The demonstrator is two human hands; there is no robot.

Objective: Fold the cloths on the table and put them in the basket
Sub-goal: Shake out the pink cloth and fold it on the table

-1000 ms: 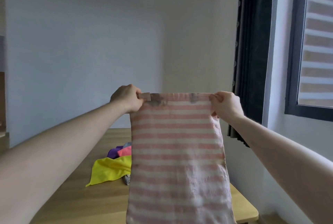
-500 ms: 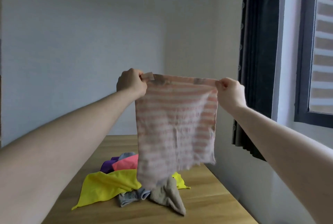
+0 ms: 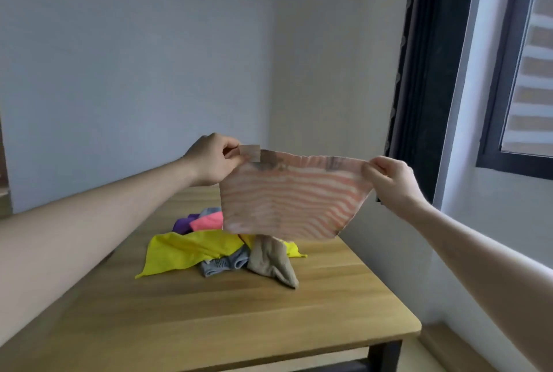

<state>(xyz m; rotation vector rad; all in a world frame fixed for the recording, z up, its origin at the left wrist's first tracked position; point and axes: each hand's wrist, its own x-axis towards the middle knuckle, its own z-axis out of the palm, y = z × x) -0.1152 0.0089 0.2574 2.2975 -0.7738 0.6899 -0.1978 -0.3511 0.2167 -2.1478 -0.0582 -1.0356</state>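
A pink and white striped cloth (image 3: 287, 198) hangs in the air above the wooden table (image 3: 227, 317), its lower edge swung forward and up. My left hand (image 3: 214, 159) pinches its top left corner by a small tag. My right hand (image 3: 389, 180) pinches the top right corner. On the table beneath lies a heap of cloths: a yellow one (image 3: 191, 249), a pink one (image 3: 208, 220), a purple one (image 3: 184, 223), a grey one (image 3: 223, 264) and a beige one (image 3: 273, 261). No basket is in view.
The table's right edge and front right corner (image 3: 413, 326) stand close to a white wall. A dark curtain (image 3: 428, 78) and a window with a striped blind (image 3: 526, 72) are at the right. A plain wall stands behind the table.
The striped cloth, hanging straight down a second ago, has swung forward and upward, so it looks shorter. Both hands have lowered with it, and the heap on the table has come into view.
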